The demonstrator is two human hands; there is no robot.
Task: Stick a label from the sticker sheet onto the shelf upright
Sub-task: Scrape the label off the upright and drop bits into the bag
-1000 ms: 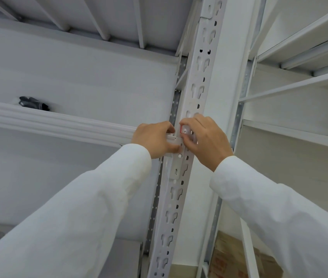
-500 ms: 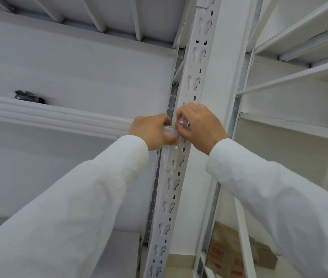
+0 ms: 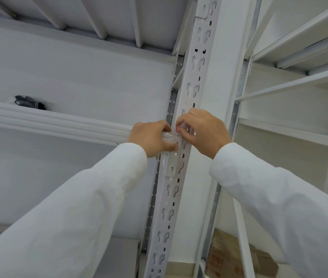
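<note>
A white perforated shelf upright (image 3: 191, 81) runs up the middle of the view. On it, at the height of the left shelf beam, sits a small white label with a red border (image 3: 179, 129). My right hand (image 3: 203, 131) pinches and presses this label against the upright with thumb and fingers, hiding most of it. My left hand (image 3: 152, 138) rests beside it on the end of the shelf beam, fingers curled against the upright's left edge. No sticker sheet is visible.
A white shelf beam (image 3: 49, 122) runs left, with dark folded gloves (image 3: 29, 102) lying on that shelf. More white shelving (image 3: 291, 85) stands to the right. Cardboard boxes (image 3: 237, 259) sit low at the right of the upright.
The view has shifted slightly between frames. Both hands stay at the same spot on the upright, and the right fingers keep working on the label.
</note>
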